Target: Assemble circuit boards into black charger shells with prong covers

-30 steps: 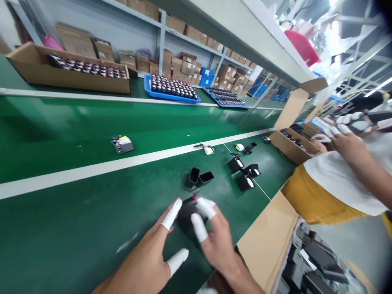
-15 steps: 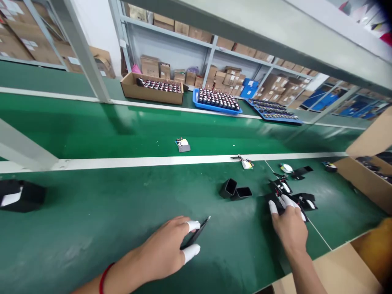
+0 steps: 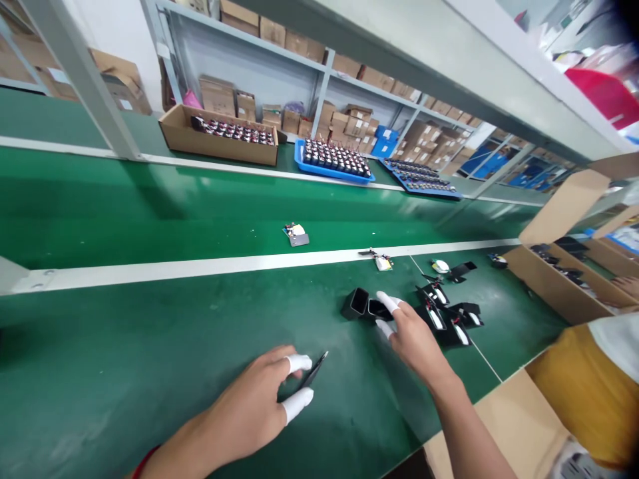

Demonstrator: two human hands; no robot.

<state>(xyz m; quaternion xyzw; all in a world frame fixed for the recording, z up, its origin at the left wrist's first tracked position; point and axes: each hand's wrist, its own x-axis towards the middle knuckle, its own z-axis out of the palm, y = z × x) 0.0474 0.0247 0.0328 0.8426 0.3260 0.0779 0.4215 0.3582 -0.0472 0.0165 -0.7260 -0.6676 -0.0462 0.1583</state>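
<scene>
My left hand wears white finger cots and pinches a thin flat black piece just above the green belt. My right hand, also in finger cots, reaches forward with its fingertips on one of two small open black casings lying side by side. Just right of that hand lies a cluster of black parts with white labels and red wires.
A small grey part and a wired white part lie near the white line. Cardboard boxes stand at right, beside a co-worker in yellow. A box and blue trays of components line the far side.
My right hand has moved left from the cluster of labelled black parts to the two open casings. My left hand keeps the flat black piece in about the same place.
</scene>
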